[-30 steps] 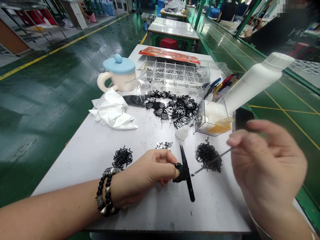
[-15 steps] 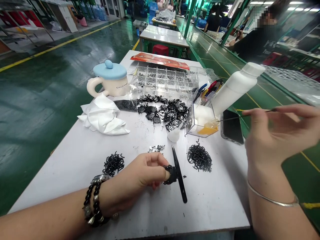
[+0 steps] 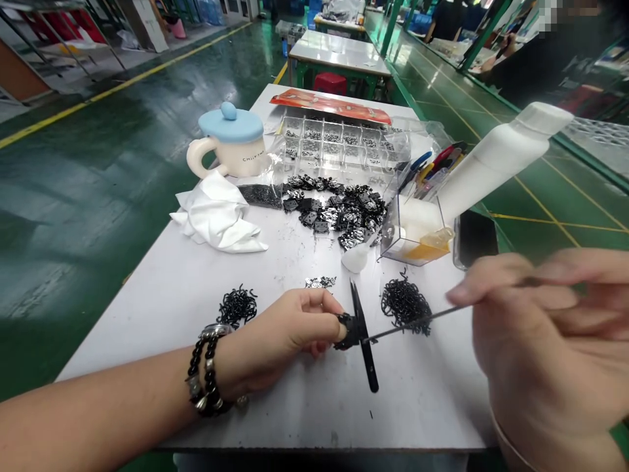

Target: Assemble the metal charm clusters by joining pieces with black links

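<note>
My left hand [image 3: 289, 331] rests on the white table [image 3: 196, 288], fingers pinched on a small black part [image 3: 346, 331] that touches black tweezers [image 3: 363, 344] lying on the table. My right hand [image 3: 535, 328] is raised at the right and pinches a thin metal rod [image 3: 413, 322]. The rod's tip reaches the small black part. A pile of black hooks [image 3: 405, 305] lies just behind the rod. Another small pile of black hooks [image 3: 237, 306] lies left of my left hand.
Behind are a heap of black and silver plates [image 3: 339, 210], a clear compartment box [image 3: 344, 144], a mug with a blue lid [image 3: 230, 141], a white cloth [image 3: 219, 213], a clear tray [image 3: 415, 233] holding a white bottle [image 3: 496, 157], and a phone [image 3: 474, 237]. People work at far tables.
My right hand came back down from the clear tray, bringing the rod's tip to the part in my left hand. The left hand stayed put.
</note>
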Tool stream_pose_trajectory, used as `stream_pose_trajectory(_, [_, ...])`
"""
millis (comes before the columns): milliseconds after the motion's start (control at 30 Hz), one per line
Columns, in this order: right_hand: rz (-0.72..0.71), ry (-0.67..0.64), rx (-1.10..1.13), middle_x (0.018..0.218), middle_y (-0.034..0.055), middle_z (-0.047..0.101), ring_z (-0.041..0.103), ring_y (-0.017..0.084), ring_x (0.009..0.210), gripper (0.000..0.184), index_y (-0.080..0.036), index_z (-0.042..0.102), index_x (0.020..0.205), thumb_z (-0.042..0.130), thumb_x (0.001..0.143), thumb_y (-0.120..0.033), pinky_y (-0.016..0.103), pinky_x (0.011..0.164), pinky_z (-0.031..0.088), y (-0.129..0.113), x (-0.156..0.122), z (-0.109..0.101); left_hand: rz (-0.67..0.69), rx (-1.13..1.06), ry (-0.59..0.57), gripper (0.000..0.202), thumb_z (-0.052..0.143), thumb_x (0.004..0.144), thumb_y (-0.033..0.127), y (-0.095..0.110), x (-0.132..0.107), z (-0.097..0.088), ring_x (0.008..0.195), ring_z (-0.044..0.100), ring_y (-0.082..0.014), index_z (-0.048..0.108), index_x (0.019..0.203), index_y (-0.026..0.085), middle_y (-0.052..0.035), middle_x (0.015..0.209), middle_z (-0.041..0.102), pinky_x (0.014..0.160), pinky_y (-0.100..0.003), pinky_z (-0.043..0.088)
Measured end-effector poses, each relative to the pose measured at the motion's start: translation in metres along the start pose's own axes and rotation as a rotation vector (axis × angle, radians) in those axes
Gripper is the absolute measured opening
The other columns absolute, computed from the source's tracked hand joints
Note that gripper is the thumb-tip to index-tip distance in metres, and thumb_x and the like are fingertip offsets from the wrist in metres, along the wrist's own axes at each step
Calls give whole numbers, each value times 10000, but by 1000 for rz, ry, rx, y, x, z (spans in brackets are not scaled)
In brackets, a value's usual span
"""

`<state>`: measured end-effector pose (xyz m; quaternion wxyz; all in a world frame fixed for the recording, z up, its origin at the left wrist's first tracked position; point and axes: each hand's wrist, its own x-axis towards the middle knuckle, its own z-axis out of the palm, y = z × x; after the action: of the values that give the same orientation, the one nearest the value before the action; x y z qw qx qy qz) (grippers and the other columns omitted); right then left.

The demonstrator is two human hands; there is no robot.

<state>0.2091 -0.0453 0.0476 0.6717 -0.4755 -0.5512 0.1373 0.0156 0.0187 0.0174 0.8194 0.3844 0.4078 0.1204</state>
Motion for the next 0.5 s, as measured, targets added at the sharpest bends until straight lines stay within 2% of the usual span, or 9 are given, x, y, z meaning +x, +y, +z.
stream_pose_trajectory(133, [-18,-102,144,692,-2,625,660,192,634,337,-182,552,942,611,706,51,318,511,545,3,-14,12,-6,15,3,145,635,600,137,0,1,0,469,373,-46,543,712,139,71,515,478,481,-199,292])
stream_pose_trajectory(267, [-2,-149,159,726,3,650,670,192,660,344,-174,546,964,591,722,68,321,535,560,6,-17,12,-24,21,5,151,642,599,135,1,2,-1,466,393,-46,547,716,142,66,541,509,483,-202,294])
stream_pose_trajectory(400, [7,-162,157,740,-6,659,670,186,672,334,-174,545,971,582,737,62,324,557,564,5,-15,10,-40,25,12,139,626,604,125,3,1,0,466,404,-48,546,715,146,68,535,511,482,-202,283])
stream_pose_trajectory(500, [-32,-104,146,686,-19,636,673,189,662,323,-164,563,952,607,719,55,320,552,560,4,-14,10,-37,26,13,129,619,607,124,2,0,1,468,404,-49,545,709,146,68,531,507,483,-201,279])
